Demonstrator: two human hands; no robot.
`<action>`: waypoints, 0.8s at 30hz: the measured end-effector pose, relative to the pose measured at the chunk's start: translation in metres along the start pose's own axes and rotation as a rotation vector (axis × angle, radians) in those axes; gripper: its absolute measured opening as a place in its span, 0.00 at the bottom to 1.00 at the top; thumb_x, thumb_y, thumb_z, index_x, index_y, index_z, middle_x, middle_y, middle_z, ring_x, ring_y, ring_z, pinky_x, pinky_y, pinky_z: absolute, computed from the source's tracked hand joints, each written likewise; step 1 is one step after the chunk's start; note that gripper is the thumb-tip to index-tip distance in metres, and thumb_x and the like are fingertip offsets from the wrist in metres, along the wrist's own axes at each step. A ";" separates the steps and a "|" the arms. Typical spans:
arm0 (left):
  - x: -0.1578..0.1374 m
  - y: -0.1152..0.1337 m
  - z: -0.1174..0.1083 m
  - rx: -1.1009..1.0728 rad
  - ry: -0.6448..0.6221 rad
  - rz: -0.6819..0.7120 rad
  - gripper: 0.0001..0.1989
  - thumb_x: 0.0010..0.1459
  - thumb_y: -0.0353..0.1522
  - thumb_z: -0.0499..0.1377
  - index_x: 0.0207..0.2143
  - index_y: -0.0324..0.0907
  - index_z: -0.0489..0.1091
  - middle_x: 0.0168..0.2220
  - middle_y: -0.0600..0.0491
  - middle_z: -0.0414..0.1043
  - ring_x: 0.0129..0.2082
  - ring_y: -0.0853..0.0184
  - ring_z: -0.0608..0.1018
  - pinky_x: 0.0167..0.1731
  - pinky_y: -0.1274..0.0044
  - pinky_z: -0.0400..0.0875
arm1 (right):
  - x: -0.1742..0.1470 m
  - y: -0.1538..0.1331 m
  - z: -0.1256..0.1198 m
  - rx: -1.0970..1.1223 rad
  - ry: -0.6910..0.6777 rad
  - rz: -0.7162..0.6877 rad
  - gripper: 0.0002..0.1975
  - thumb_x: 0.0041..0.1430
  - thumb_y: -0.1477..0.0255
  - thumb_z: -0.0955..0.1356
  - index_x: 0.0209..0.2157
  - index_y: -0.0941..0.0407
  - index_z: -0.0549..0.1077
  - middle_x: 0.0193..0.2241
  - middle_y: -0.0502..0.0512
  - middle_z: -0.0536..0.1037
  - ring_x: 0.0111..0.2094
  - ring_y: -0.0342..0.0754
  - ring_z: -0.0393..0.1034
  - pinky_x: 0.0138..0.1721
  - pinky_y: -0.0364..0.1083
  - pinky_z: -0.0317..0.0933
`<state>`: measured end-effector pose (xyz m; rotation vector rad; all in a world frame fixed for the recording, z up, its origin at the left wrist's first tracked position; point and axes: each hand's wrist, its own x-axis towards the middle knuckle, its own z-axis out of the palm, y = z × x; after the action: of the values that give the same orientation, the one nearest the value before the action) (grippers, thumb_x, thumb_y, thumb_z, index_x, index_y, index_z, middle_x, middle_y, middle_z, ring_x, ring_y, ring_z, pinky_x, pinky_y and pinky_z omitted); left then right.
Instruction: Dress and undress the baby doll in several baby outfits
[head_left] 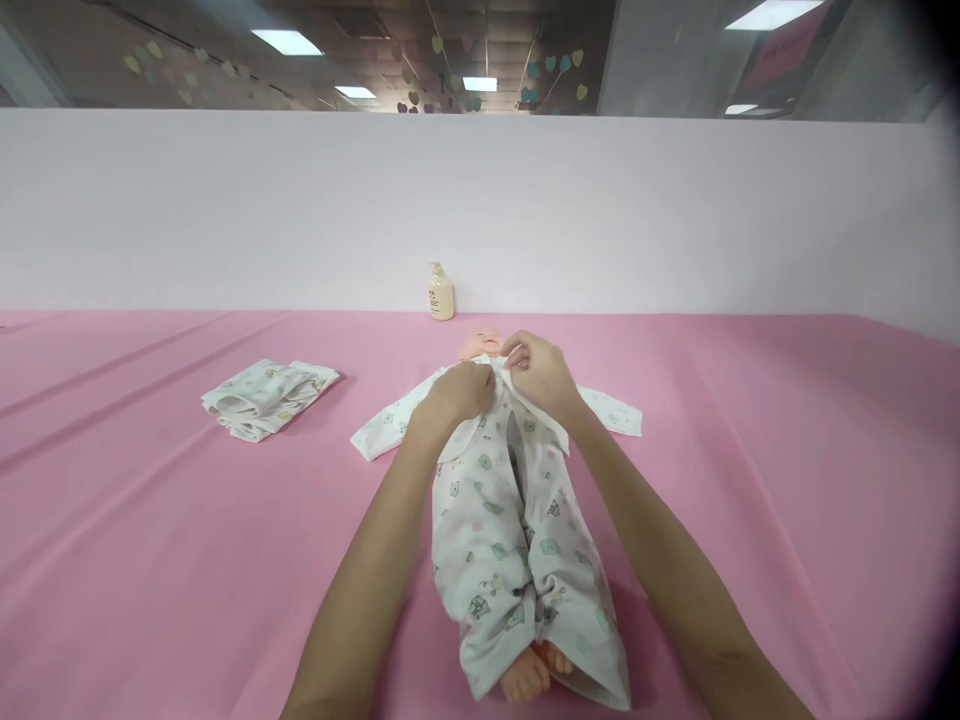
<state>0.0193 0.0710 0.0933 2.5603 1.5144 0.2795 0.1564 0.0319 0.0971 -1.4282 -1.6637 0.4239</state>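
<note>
The doll (480, 344) lies face up straight in front of you, head at 12 o'clock, bare feet (526, 676) at 6, poking from the cuffs of its printed trousers (491, 530). It wears a matching white top (459, 437), sleeves out toward 8 and 4 o'clock, front hems lying over the trousers' waist.

Both your hands are at the neck of the top, just below the doll's chin. Your left hand (463, 389) is curled tight on the cloth edge, most of its fingertips hidden. Your right hand (538, 372) has its fingers bent and narrow at the collar; you cannot tell whether they pinch the fabric.

At 9 o'clock, well apart, sits a folded printed cloth (270, 398). At 11, beyond the head, a pump bottle (441, 297) stands by the white wall (525, 210). The pink sheet (750, 450) lies under everything.
</note>
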 end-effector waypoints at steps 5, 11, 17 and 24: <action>-0.007 -0.012 -0.013 -0.394 -0.087 0.040 0.13 0.59 0.35 0.48 0.34 0.43 0.73 0.31 0.51 0.75 0.28 0.64 0.75 0.26 0.76 0.65 | -0.004 -0.015 -0.025 0.567 -0.053 0.076 0.19 0.41 0.84 0.59 0.36 0.56 0.69 0.23 0.48 0.74 0.25 0.44 0.69 0.24 0.42 0.67; 0.008 -0.019 0.008 -0.125 0.303 -0.038 0.16 0.62 0.29 0.45 0.42 0.36 0.72 0.44 0.41 0.74 0.45 0.58 0.75 0.44 0.71 0.67 | 0.013 0.005 -0.017 0.263 0.169 0.094 0.10 0.51 0.80 0.61 0.34 0.57 0.72 0.30 0.53 0.75 0.34 0.47 0.72 0.35 0.46 0.69; 0.028 -0.011 0.048 -0.141 0.324 0.051 0.16 0.63 0.27 0.44 0.38 0.35 0.72 0.42 0.41 0.75 0.43 0.59 0.76 0.44 0.72 0.67 | 0.044 0.025 0.039 -0.445 -0.020 0.186 0.15 0.61 0.74 0.61 0.48 0.64 0.68 0.44 0.70 0.73 0.46 0.60 0.69 0.46 0.52 0.62; 0.039 -0.020 0.059 -0.236 0.372 -0.179 0.18 0.64 0.29 0.45 0.54 0.39 0.64 0.46 0.44 0.75 0.48 0.58 0.75 0.46 0.70 0.66 | 0.050 0.047 0.069 -0.555 -0.026 0.149 0.16 0.63 0.79 0.56 0.49 0.63 0.68 0.45 0.69 0.71 0.43 0.55 0.71 0.40 0.47 0.62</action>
<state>0.0345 0.1123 0.0349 2.2586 1.6951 0.8940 0.1334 0.1105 0.0442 -1.9630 -1.7828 0.0539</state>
